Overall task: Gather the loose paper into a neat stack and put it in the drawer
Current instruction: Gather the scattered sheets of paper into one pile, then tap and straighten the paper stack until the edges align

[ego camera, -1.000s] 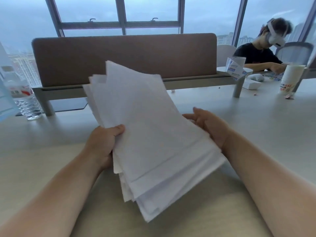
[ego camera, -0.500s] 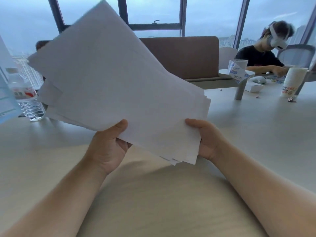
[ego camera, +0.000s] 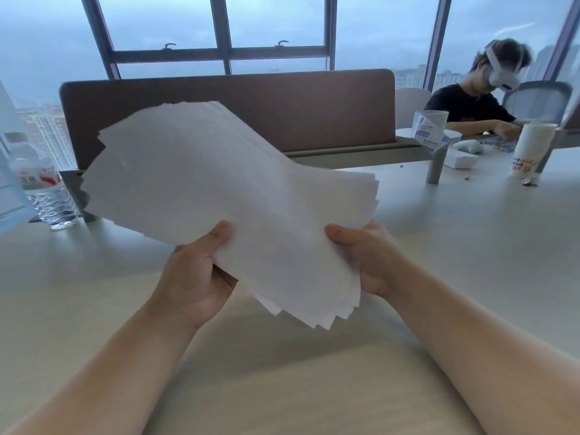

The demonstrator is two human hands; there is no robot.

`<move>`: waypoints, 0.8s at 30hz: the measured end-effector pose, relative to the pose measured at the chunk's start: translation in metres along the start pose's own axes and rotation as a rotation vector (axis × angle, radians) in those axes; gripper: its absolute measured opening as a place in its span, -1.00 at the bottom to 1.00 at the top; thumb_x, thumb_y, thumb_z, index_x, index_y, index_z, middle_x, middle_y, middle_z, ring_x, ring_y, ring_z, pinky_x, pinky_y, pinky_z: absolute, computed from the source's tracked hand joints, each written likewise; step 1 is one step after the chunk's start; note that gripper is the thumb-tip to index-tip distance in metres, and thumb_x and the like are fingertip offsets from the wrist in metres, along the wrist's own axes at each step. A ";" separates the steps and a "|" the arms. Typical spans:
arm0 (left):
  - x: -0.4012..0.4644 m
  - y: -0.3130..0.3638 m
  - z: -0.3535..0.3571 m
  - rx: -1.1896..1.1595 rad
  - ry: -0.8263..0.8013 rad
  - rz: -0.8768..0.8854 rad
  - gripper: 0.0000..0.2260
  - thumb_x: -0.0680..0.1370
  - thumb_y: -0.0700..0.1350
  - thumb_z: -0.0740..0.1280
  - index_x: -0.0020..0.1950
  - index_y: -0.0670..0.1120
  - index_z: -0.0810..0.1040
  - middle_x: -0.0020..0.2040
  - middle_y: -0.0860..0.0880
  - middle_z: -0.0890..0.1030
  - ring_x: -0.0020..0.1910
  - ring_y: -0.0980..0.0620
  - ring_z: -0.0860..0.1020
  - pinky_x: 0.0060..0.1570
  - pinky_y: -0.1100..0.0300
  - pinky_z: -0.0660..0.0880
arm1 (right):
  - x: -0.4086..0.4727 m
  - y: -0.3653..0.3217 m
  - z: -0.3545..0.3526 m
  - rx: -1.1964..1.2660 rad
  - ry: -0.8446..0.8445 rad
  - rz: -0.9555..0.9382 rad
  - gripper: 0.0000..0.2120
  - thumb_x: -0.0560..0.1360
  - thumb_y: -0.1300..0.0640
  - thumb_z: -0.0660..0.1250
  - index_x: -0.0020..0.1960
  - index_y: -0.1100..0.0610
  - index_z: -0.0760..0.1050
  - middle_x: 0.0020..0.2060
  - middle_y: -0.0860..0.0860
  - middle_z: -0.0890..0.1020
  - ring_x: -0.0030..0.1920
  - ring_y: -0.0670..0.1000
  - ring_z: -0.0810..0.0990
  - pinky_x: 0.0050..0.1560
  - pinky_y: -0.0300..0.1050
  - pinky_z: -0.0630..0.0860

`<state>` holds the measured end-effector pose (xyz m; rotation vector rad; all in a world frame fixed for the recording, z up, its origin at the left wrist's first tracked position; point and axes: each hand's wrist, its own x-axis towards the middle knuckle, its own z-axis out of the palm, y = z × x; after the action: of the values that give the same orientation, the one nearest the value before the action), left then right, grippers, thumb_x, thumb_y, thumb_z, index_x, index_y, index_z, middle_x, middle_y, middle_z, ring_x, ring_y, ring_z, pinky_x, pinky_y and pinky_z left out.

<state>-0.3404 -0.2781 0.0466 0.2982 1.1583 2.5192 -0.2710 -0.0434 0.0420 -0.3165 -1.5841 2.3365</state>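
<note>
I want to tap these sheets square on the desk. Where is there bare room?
Bare desk lies right below the paper, between the forearms, and runs right toward the cups. It is crowded far left by the bottle and far right around the cups and box.

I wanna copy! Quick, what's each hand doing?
Left hand: holding the paper.
Right hand: holding the paper too.

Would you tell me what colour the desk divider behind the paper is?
Brown: the desk divider shows best in the head view.
</note>
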 end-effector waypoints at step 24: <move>0.026 0.042 -0.055 0.725 0.404 -0.152 -0.75 0.73 -0.01 0.22 0.10 -0.15 0.60 -0.08 -0.13 0.67 -0.16 -0.20 0.64 -0.23 0.02 0.59 | 0.027 -0.028 -0.074 -0.317 0.309 0.044 -0.72 0.53 0.46 0.33 0.13 0.16 0.55 0.03 0.21 0.68 -0.04 0.28 0.69 -0.06 0.18 0.65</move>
<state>-0.3921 -0.3307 0.0445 -0.1378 2.1422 1.9860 -0.2675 0.0405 0.0402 -0.7497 -1.7938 1.9418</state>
